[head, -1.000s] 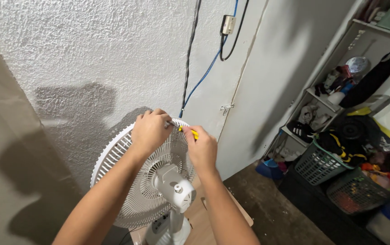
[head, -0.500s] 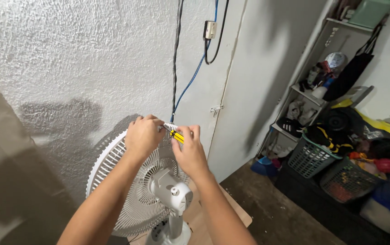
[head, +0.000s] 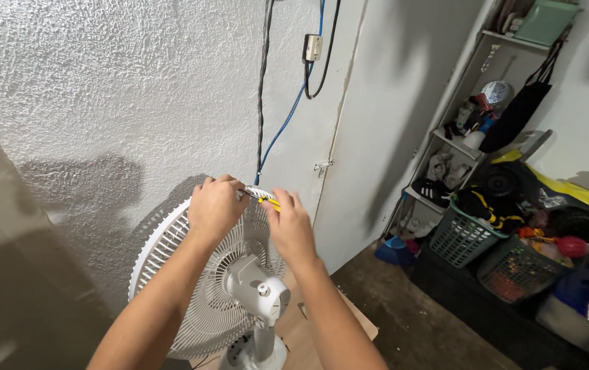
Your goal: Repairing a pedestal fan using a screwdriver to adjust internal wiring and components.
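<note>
both hands have drifted slightly left along the white fan grille (head: pixel 164 274). left hand (head: pixel 215 205) is clenched on the rim's top; right hand (head: pixel 289 226), just beside it, pinches a yellow-handled tool (head: pixel 269 201) between them.

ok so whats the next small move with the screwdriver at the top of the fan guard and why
Probably keep the left hand gripping the guard rim while the right hand turns the yellow screwdriver: its tip sits at the top rim, between both hands.
</note>
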